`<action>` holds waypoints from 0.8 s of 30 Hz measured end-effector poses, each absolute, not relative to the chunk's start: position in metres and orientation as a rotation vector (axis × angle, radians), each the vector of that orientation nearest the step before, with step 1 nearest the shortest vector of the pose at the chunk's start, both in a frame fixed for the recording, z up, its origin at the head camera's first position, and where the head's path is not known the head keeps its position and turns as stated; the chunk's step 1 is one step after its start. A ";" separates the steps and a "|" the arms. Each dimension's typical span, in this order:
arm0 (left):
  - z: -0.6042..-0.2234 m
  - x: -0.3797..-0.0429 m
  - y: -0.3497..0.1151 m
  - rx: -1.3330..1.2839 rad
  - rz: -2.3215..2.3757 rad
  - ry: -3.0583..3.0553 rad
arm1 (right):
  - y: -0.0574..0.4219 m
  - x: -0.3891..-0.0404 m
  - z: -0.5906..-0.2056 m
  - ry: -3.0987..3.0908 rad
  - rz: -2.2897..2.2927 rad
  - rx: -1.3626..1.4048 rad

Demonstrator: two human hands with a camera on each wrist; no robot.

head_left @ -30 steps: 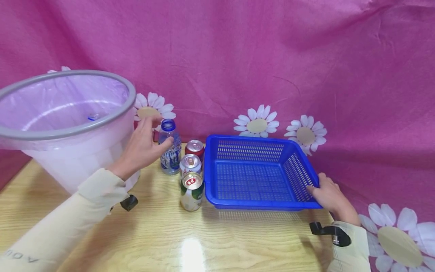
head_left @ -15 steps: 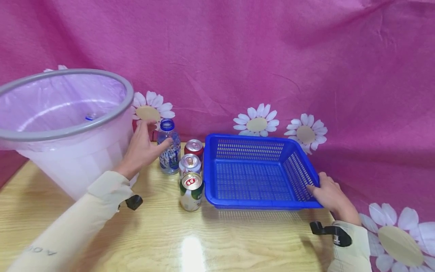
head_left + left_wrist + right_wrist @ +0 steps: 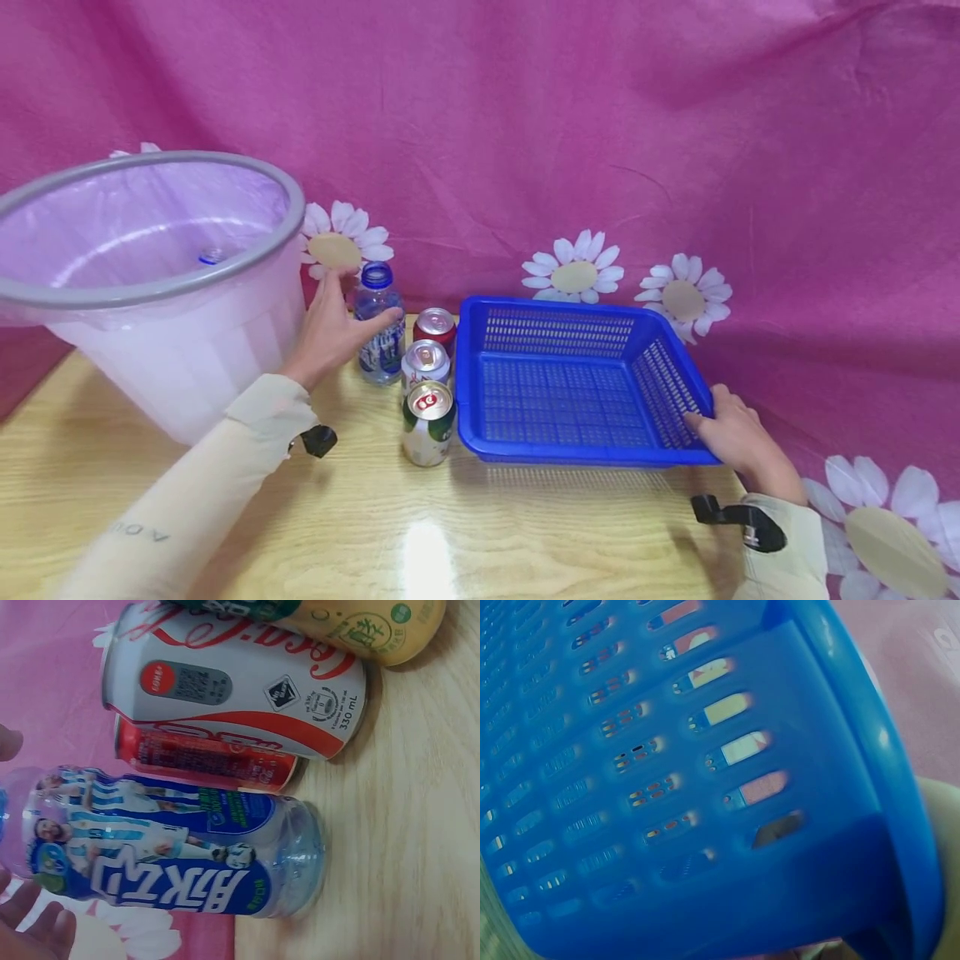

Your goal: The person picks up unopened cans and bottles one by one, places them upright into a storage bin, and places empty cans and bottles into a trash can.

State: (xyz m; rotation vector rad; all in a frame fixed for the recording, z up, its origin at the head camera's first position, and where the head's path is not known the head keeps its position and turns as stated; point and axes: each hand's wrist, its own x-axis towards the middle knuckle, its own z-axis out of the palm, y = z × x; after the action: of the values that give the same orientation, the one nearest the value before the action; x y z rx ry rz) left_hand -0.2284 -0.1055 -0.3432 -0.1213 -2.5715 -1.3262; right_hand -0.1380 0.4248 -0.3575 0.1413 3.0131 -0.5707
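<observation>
In the head view my left hand (image 3: 330, 332) is spread beside a clear plastic bottle (image 3: 380, 346) with a blue printed label and an uncapped blue neck. My thumb crosses in front of the bottle's upper part. The left wrist view shows the fingertips (image 3: 56, 930) apart from the bottle's shoulder. Just right of it, a red can (image 3: 435, 327), a white Coca-Cola can (image 3: 426, 360) and a green-and-cream can (image 3: 427, 437) stand in a row. My right hand (image 3: 738, 433) grips the right rim of a blue plastic basket (image 3: 581, 454), thumb inside; its other fingers are mostly hidden.
A white bin (image 3: 187, 358) with a grey rim and a thin liner stands at the left. Inside it shows the blue neck of another bottle (image 3: 212, 256). Behind the wooden table (image 3: 352, 517) hangs a pink cloth (image 3: 480, 150) with white daisies.
My left hand and forearm have shifted a little to the right, and the hand stays beside the bottle. The right hand keeps its hold on the basket. The view has moved slightly.
</observation>
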 end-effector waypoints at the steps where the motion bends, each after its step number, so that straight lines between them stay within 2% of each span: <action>1: -0.345 -0.230 -0.105 -0.116 -1.333 -2.566 | 0.425 -0.138 -0.358 3.010 -0.570 0.144; 15: -0.354 -0.243 -0.084 -0.231 -1.460 -2.357 | 0.427 -0.138 -0.359 3.009 -0.600 0.141; 24: -0.358 -0.247 -0.080 -0.207 -1.496 -2.318 | 0.427 -0.138 -0.359 3.009 -0.591 0.160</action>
State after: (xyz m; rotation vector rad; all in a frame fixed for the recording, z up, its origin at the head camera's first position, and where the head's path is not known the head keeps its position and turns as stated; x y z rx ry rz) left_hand -0.2467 -0.0801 -0.3580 -0.2067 -2.3184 -1.4961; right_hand -0.1375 0.4267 -0.3587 0.1598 3.0086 -0.5914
